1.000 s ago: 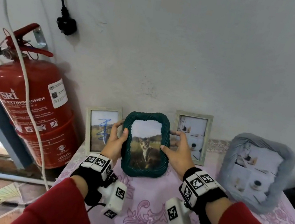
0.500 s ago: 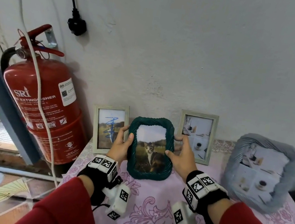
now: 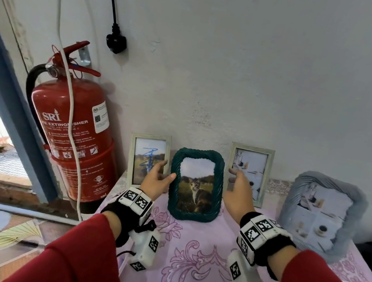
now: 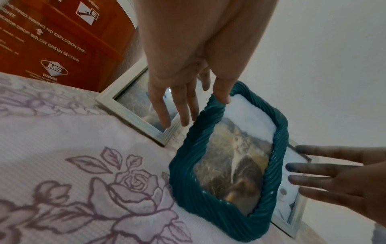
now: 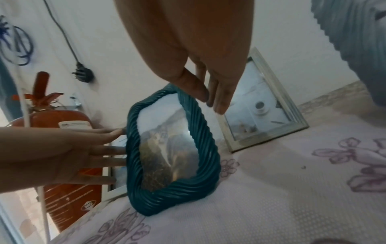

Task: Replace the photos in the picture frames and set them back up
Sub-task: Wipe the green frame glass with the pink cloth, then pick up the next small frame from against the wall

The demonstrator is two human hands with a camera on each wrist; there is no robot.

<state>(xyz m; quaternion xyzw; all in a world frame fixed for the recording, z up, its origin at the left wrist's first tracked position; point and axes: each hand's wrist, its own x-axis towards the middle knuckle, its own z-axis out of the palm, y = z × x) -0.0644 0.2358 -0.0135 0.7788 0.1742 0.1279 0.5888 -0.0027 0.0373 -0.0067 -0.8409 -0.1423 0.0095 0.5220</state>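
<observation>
L hand (image 3: 157,180), fingers straight, thumb touching green frame (image 3: 196,184) at centre; R hand (image 3: 239,191) wide, just beside it: a nudge could topple the frame.

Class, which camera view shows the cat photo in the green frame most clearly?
The head view: the cat photo faces the camera upright, sharp and whole. The left wrist view shows it tilted and softer; the right wrist view shows it steeply slanted and blurred.
</observation>
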